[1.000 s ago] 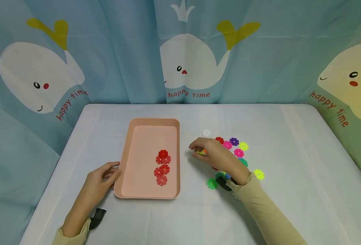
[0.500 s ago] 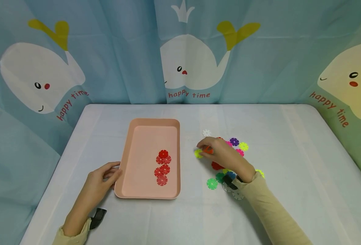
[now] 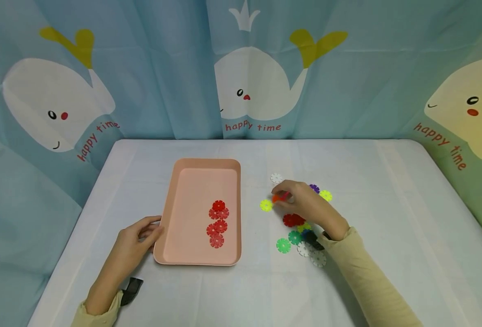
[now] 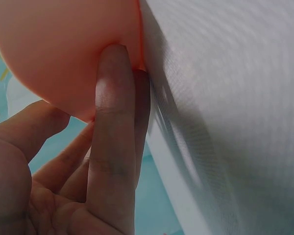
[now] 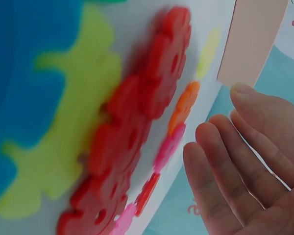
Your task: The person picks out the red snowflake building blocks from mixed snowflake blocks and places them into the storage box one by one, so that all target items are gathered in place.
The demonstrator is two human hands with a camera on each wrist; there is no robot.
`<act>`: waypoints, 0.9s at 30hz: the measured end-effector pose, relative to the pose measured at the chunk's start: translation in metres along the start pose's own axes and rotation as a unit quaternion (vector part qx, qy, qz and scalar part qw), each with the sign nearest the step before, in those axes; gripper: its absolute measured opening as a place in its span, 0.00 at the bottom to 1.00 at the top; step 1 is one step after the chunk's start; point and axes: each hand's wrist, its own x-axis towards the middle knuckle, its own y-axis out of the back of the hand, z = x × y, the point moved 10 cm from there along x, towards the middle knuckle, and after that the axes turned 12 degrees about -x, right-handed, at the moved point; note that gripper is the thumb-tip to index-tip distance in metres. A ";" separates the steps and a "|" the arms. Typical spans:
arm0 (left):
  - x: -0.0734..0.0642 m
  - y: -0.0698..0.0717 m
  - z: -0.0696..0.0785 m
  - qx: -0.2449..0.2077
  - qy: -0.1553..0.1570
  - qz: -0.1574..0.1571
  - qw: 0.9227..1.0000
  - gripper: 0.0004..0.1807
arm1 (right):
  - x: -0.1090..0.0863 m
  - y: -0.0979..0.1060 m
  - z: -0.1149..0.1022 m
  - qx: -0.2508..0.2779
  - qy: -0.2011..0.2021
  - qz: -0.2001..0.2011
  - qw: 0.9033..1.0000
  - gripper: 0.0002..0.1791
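My left hand rests its fingertips on the left side of the pink tray. In the left wrist view a straight finger presses the tray's outer wall. Several red snowflake discs lie inside the tray. Over the discs right of it, my right hand hovers with thumb and fingers apart and nothing between them in the right wrist view. Its fingertips are nearest to an orange disc and a pink disc. Two overlapping red discs lie just below the hand.
A yellow disc lies between tray and hand; a white disc is farther back. Green discs and clear discs lie nearer the front. A purple disc sits behind the forearm. A whale-print curtain stands behind the table.
My right hand has moved rightward, away from the tray and over the discs, uncovering the yellow and red ones. My left hand and the tray have stayed in place.
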 end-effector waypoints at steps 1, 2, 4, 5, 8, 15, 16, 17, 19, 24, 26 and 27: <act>0.000 0.000 0.000 0.001 0.000 0.000 1.000 0.22 | 0.000 0.001 0.001 0.002 -0.001 0.000 1.000 0.14; 0.000 0.000 0.000 0.003 0.000 0.000 1.000 0.22 | 0.000 0.001 0.002 0.003 -0.002 0.001 1.000 0.14; 0.000 0.000 -0.001 0.003 0.000 -0.001 1.000 0.22 | -0.001 0.003 0.005 0.002 -0.005 0.003 1.000 0.14; 0.000 0.000 -0.001 0.002 0.001 -0.001 1.000 0.21 | -0.001 0.003 0.006 0.001 -0.006 0.004 1.000 0.14; 0.000 -0.001 -0.003 -0.004 0.001 -0.002 1.000 0.21 | -0.002 0.006 0.009 -0.006 -0.009 0.008 1.000 0.15; 0.000 -0.001 -0.003 -0.012 0.005 -0.002 1.000 0.21 | 0.000 0.011 0.016 -0.023 -0.015 0.020 0.999 0.14; 0.000 -0.001 -0.002 -0.011 0.004 -0.002 1.000 0.22 | 0.000 0.012 0.018 -0.026 -0.016 0.021 0.999 0.14; 0.000 -0.001 -0.002 -0.011 0.003 -0.001 1.000 0.22 | 0.000 0.012 0.019 -0.027 -0.019 0.020 0.999 0.15; 0.000 0.000 -0.001 -0.011 0.002 0.000 1.000 0.22 | 0.000 0.012 0.023 -0.031 -0.025 0.017 0.999 0.16; 0.001 -0.001 -0.002 -0.009 0.001 -0.001 1.000 0.21 | 0.001 0.013 0.031 -0.030 -0.047 0.009 0.998 0.18; 0.000 -0.001 -0.002 -0.009 0.002 -0.003 1.000 0.21 | 0.001 0.013 0.034 -0.031 -0.054 0.007 0.998 0.18; 0.000 -0.001 -0.003 -0.009 0.002 -0.003 1.000 0.21 | 0.002 0.013 0.035 -0.031 -0.057 0.006 0.998 0.18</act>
